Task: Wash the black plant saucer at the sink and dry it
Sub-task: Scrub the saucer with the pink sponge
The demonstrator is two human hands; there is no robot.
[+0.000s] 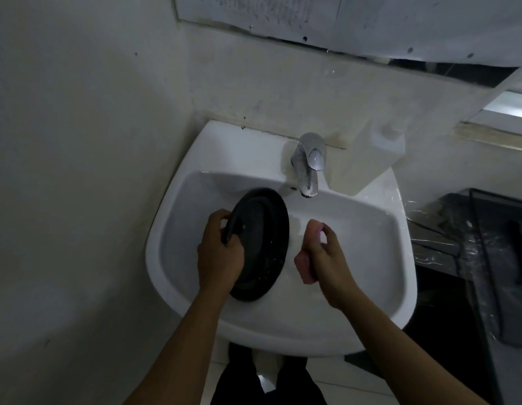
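The round black plant saucer (262,229) stands tilted on its edge over the left half of the white sink (394,276). My left hand (220,254) grips its left rim, fingers curled over the edge. My right hand (324,258) is a little to the right of the saucer, apart from it, and holds a pink sponge (306,273) between thumb and fingers. The saucer's lower left part is hidden behind my left hand.
A chrome tap (308,168) rises at the back of the basin; no stream of water shows. A pale soap dispenser (371,159) stands at the sink's back right. A wall runs close on the left. Dark plastic-wrapped objects (470,238) crowd the right.
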